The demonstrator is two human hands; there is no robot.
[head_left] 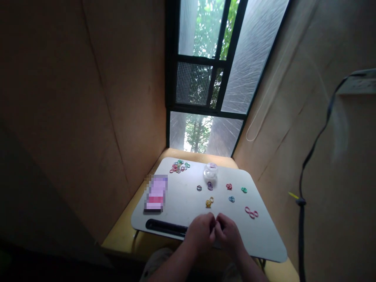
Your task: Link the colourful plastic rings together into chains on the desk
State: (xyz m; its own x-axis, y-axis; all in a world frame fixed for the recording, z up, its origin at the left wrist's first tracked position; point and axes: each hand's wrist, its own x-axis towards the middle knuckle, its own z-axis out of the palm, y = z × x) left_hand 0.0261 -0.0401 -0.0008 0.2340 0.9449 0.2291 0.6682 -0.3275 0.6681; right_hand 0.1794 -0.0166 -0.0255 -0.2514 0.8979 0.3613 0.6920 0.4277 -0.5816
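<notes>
Rings in yellow (208, 203) lie on the desk (182, 196) just beyond the left hand (201, 232) and right hand (229, 232), whose fingers curl close together, though I cannot tell what either holds, so a light pinch and steady wrists should suit work this small

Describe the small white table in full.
The table has a smooth white top with rounded corners and a thin dark edge. A black strip runs along its near side, ending at the left hand. Dark legs stand on a yellow surface. Coloured rings, a clear container and a pixelated item rest on top. Hand contact is unclear.
</notes>
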